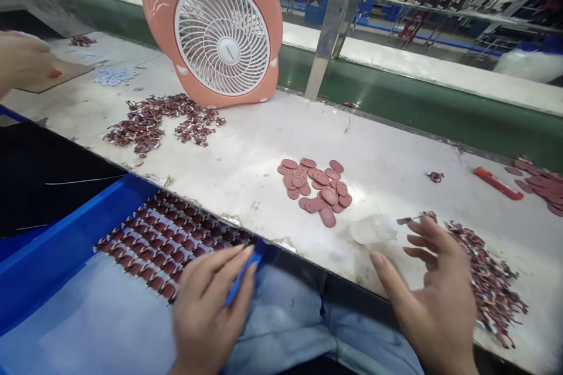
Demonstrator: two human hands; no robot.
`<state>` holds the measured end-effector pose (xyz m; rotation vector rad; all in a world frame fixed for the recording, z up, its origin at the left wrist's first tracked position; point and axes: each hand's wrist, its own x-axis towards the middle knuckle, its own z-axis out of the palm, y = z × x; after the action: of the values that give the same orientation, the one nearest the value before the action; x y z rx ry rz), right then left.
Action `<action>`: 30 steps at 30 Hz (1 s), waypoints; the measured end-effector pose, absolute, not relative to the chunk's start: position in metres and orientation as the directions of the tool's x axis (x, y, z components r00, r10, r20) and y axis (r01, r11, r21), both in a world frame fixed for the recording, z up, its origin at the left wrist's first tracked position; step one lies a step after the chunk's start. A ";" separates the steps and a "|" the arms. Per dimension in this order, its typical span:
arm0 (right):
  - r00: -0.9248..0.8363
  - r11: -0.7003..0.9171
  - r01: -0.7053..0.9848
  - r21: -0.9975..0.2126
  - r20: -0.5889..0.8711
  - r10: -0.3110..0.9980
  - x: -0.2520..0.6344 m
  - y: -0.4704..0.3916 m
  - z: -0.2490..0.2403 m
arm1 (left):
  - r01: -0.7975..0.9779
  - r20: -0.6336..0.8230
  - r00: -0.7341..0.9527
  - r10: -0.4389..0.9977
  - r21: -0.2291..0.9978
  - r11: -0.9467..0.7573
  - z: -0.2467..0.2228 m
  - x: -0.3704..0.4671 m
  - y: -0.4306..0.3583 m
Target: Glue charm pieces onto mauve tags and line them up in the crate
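1. Head view: your left hand (211, 304) is below and in front of the fan (229, 50), beside the blue bin (88, 228). Its fingers curl toward the thumb; you cannot tell whether they pinch anything, as the bin's blue edge appears between them.
2. Your right hand (440, 299) is in front and well to the right of the fan. Its fingers are spread, the thumb stands well apart, and no grip shows. A small dark-ended piece (403, 221) lies at the fingertips; contact is unclear.
3. The wired parts (492, 281) heap beside that hand, far right of the fan. They look light, with bendy, easily tangled leads; take one by its solid body rather than tugging a wire.
4. The parts in rows (176, 240) lie in the bin, in front of the fan. They seem small and delicate; hold each by its opposite edges.
5. The oval pieces (322, 178) are in front and to the right of the fan, loosely overlapped. They look thin, light and perhaps slippery; lift one by its rim.
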<state>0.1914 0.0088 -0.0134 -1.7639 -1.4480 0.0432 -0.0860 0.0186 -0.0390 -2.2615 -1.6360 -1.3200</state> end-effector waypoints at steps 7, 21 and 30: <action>0.255 -0.011 0.785 -0.620 0.306 0.917 0.189 0.031 -0.010 | 0.799 0.424 0.290 0.858 0.387 -0.461 0.007 0.004 0.112; 0.282 0.192 0.243 -0.951 0.259 0.924 0.185 0.008 -0.013 | 0.572 0.368 0.099 0.925 0.739 -0.355 0.006 0.013 0.081; -0.019 0.060 0.007 -0.998 0.060 0.998 0.192 -0.013 0.005 | -0.312 -0.480 0.458 0.748 0.701 0.641 0.016 0.018 0.009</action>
<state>0.1916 -0.0129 0.0054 -1.1617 -1.2565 1.1748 0.0176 0.0089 0.0164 -2.3095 -3.4755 -2.8095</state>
